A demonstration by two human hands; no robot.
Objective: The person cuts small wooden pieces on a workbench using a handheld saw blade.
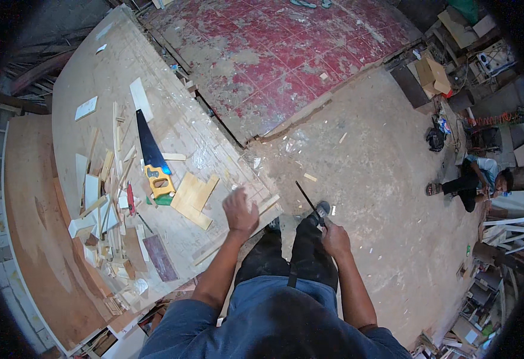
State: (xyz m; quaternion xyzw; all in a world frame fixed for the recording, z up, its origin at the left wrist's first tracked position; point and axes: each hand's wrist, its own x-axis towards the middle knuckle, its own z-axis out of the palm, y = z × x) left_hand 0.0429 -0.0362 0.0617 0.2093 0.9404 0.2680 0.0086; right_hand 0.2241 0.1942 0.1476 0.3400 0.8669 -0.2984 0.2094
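My left hand [241, 213] is over the right edge of the wooden worktable [214, 149], fingers apart and slightly blurred, with nothing in it. My right hand [336, 239] is closed round the near end of a long thin dark tool [307, 198], whose shaft points forward and left above the floor; its exact kind is unclear. Left of my left hand lies a notched flat piece of light wood [193, 200]. Beyond it rests a handsaw [149, 143] with a dark blade and yellow handle. A thin wooden strip [269, 204] lies along the table's edge beside my left hand.
Wood offcuts [97, 206], a red-handled tool [131, 198] and a dark reddish board [160, 257] lie on the table's left part. Chips dot the concrete floor [381, 209]. Another person [474, 182] sits at the far right, near a cardboard box [432, 75].
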